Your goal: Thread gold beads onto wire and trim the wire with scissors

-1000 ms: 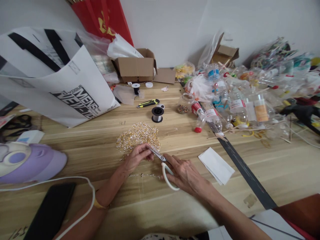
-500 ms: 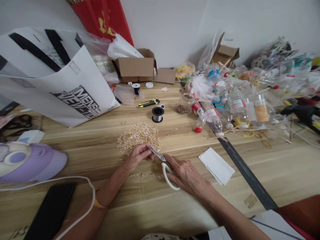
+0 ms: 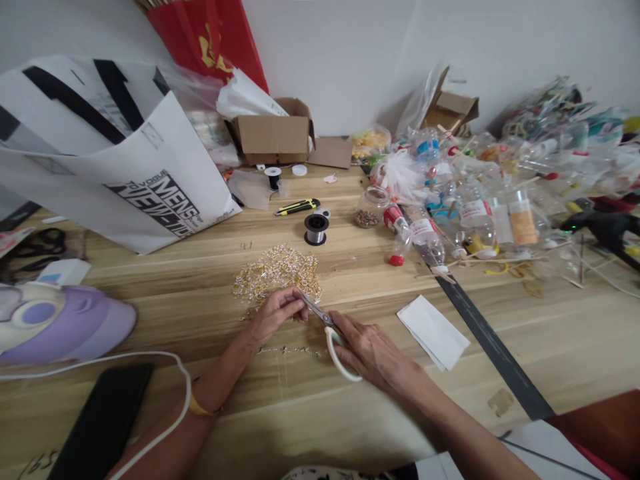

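My right hand (image 3: 373, 352) is closed round white-handled scissors (image 3: 333, 341), whose blades point up-left toward my left hand. My left hand (image 3: 274, 312) pinches something small at the near edge of a heap of gold and silver chain pieces (image 3: 277, 272); the blade tips meet its fingertips. A short cut length of chain (image 3: 290, 350) lies on the wooden table (image 3: 320, 413) just below both hands.
A spool of clear thread (image 3: 315, 228), a yellow utility knife (image 3: 296, 207) and a small jar (image 3: 371, 207) lie behind the heap. Bottles and craft clutter (image 3: 480, 200) fill the right. A white shopping bag (image 3: 115, 160), purple cap (image 3: 65, 320), black phone (image 3: 103, 423) and white cable (image 3: 125, 360) sit left. Folded white paper (image 3: 433, 330) lies right.
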`<state>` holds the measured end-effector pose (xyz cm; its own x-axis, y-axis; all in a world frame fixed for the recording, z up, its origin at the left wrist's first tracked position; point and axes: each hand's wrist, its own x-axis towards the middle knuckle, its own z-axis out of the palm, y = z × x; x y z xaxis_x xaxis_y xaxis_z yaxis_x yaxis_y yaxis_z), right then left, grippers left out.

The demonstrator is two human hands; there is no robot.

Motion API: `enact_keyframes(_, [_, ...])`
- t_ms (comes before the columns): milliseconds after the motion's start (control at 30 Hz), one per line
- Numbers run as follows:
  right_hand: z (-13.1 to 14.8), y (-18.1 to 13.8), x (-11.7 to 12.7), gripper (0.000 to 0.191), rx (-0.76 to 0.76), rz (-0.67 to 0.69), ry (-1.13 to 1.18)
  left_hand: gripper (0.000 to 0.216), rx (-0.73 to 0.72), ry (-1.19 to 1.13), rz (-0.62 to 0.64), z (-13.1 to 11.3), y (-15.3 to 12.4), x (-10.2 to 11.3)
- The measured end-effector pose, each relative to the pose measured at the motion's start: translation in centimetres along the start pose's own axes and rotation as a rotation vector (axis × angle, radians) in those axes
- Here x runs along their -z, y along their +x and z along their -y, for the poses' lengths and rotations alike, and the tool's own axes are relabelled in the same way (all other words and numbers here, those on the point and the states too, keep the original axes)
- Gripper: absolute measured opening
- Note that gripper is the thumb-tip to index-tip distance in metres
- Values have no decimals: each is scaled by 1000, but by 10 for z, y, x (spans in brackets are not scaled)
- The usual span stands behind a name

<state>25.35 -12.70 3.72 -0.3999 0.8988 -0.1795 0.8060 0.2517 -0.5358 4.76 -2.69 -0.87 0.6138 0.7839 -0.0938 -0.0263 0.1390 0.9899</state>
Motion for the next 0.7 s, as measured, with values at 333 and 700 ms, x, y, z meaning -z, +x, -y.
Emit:
enact_keyframes(333, [7,-2,3,35,-13,12,-31,20,0,-11,4,2,0,0])
enact_keyframes(700, [4,-32,9,36,122,-15,-136,20,32,-217,-211,-1,3,2])
